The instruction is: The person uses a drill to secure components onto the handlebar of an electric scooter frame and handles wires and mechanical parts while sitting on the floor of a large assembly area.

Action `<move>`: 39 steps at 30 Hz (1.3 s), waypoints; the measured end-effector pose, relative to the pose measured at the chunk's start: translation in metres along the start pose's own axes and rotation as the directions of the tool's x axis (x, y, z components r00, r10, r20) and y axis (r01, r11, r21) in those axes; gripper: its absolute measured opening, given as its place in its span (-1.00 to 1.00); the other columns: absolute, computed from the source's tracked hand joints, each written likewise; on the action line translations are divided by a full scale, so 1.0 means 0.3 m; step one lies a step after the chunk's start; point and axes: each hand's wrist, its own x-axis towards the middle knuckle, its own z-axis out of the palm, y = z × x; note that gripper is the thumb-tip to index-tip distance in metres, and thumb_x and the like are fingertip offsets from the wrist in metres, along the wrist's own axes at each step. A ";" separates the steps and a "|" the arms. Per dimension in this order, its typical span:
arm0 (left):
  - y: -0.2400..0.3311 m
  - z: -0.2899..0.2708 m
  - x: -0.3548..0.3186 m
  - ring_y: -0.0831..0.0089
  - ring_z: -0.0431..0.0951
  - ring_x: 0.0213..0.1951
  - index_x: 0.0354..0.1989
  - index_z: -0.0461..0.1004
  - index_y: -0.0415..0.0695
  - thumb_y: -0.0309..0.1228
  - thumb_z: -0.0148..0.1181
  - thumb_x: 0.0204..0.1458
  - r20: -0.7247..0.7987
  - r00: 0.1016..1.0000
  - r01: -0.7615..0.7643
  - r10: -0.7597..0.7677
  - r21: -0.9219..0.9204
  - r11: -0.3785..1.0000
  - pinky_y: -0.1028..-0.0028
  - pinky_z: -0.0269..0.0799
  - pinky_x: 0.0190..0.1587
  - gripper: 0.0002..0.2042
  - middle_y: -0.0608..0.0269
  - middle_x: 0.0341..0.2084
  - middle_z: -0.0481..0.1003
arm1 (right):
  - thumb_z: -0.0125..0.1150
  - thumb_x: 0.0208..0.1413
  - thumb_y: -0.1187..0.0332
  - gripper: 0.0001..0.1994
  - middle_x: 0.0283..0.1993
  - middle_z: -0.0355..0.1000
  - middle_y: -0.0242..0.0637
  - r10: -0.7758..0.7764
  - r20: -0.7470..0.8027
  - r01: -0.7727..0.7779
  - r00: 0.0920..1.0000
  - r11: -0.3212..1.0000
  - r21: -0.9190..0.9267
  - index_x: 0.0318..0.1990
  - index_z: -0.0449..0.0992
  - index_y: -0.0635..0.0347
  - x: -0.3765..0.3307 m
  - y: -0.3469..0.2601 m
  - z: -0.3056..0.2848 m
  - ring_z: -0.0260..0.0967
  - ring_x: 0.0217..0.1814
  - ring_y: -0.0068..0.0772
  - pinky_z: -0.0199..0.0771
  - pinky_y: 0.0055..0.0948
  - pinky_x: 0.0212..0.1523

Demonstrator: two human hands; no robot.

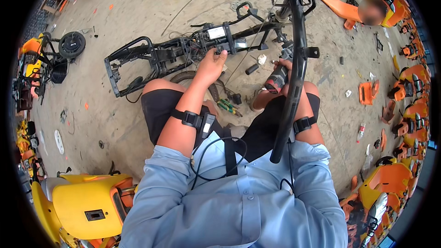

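Note:
In front of me a stripped black scooter frame (170, 57) lies on the floor, with wires and a box with a white label (216, 33) at its middle. My left hand (211, 68) is at this middle part, its fingers closed against a small black part; what they hold is hidden. In my right hand (285, 71) is a black, grey and red cordless drill (277, 79), its front end toward the frame's steering end. A long curved black handlebar tube (294, 82) rises close in front of my right forearm and partly hides that hand.
Green-and-yellow-handled pliers (228, 107) and a black cylinder (251, 69) lie between my feet and the frame. A wheel (72, 45) is at the left. A yellow scooter body (85, 202) stands at lower left. Orange scooters (415, 115) line the right, where another person is partly visible.

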 end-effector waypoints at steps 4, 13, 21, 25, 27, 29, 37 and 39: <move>-0.040 0.000 -0.024 0.05 0.63 -0.06 0.22 0.34 -0.39 0.08 0.13 0.20 0.005 0.999 -0.042 0.042 0.065 0.997 0.26 0.49 -0.01 -0.29 -0.12 -0.14 0.61 | 0.03 0.31 0.19 -0.73 -0.54 0.42 -0.34 0.023 0.031 -0.024 0.999 0.999 0.022 -0.34 0.52 0.15 0.007 0.010 -0.034 0.37 -0.63 -0.39 0.46 -0.35 -0.66; -0.074 -0.034 -0.013 -0.06 0.60 -0.06 0.03 0.50 -0.27 -0.04 0.17 0.19 0.008 0.992 -0.128 0.128 0.149 0.981 0.19 0.49 -0.02 -0.51 -0.15 -0.17 0.60 | 0.01 0.29 0.05 -0.67 -0.52 0.42 -0.23 -0.228 0.037 0.231 0.973 0.952 -0.201 -0.34 0.47 0.11 -0.045 0.086 -0.009 0.39 -0.63 -0.18 0.46 -0.13 -0.64; -0.019 -0.058 -0.005 0.00 0.60 -0.04 0.12 0.47 -0.23 -0.11 0.14 0.23 0.022 0.996 -0.092 0.090 0.139 0.986 0.16 0.50 0.01 -0.55 -0.10 -0.10 0.59 | 0.33 0.11 0.38 -0.84 -0.42 0.45 -0.28 -0.393 -0.054 0.392 0.918 0.920 -0.028 -0.25 0.47 0.21 -0.027 0.039 -0.012 0.44 -0.48 -0.30 0.52 -0.22 -0.48; 0.072 -0.075 -0.013 0.03 0.54 0.08 0.23 0.40 -0.19 -0.14 0.07 0.29 0.035 0.998 -0.047 0.042 0.142 0.989 0.10 0.48 0.07 -0.54 -0.06 0.04 0.53 | 0.35 0.09 0.47 -0.82 -0.34 0.50 -0.33 -0.663 -0.099 0.666 0.742 0.746 -0.005 -0.19 0.48 0.23 -0.111 -0.119 0.001 0.45 -0.36 -0.44 0.45 -0.44 -0.31; 0.093 -0.078 -0.037 0.06 0.55 0.09 0.22 0.41 -0.20 -0.18 0.08 0.29 0.022 0.998 -0.063 0.062 0.094 0.994 0.14 0.48 0.07 -0.56 -0.06 0.04 0.54 | 0.36 0.13 0.41 -0.78 -0.28 0.53 -0.27 -0.777 -0.083 0.759 0.624 0.628 -0.170 -0.15 0.47 0.28 -0.216 -0.211 0.005 0.47 -0.32 -0.44 0.47 -0.43 -0.27; 0.111 -0.093 -0.057 0.15 0.58 0.04 0.15 0.46 -0.23 -0.32 0.12 0.25 -0.074 0.979 -0.194 0.191 -0.041 0.980 0.28 0.48 0.04 -0.64 -0.01 0.00 0.56 | 0.34 0.20 0.35 -0.72 -0.26 0.54 -0.23 -0.874 -0.056 0.846 0.483 0.482 -0.230 -0.08 0.43 0.31 -0.343 -0.282 0.053 0.50 -0.27 -0.43 0.50 -0.45 -0.21; 0.520 -0.027 -0.465 0.02 0.37 0.24 0.09 0.54 -0.02 -0.06 0.07 0.19 0.064 0.186 -0.954 0.981 -0.227 0.196 -0.04 0.09 0.34 -0.59 0.10 0.11 0.49 | 0.32 0.18 0.43 -0.72 -0.23 0.53 -0.23 -0.950 -0.031 0.901 0.312 0.306 -0.309 -0.02 0.42 0.28 -0.634 -0.309 -0.145 0.51 -0.25 -0.43 0.52 -0.44 -0.19; 0.540 0.034 -0.550 0.12 0.31 0.31 0.07 0.58 0.06 -0.11 0.11 0.16 0.175 0.116 -0.982 0.978 -0.127 0.139 -0.03 -0.33 0.45 -0.63 0.24 0.13 0.50 | 0.32 0.17 0.46 -0.71 -0.28 0.51 -0.26 -0.925 -0.110 0.872 0.365 0.381 -0.307 -0.01 0.39 0.26 -0.648 -0.269 -0.186 0.51 -0.27 -0.42 0.53 -0.44 -0.22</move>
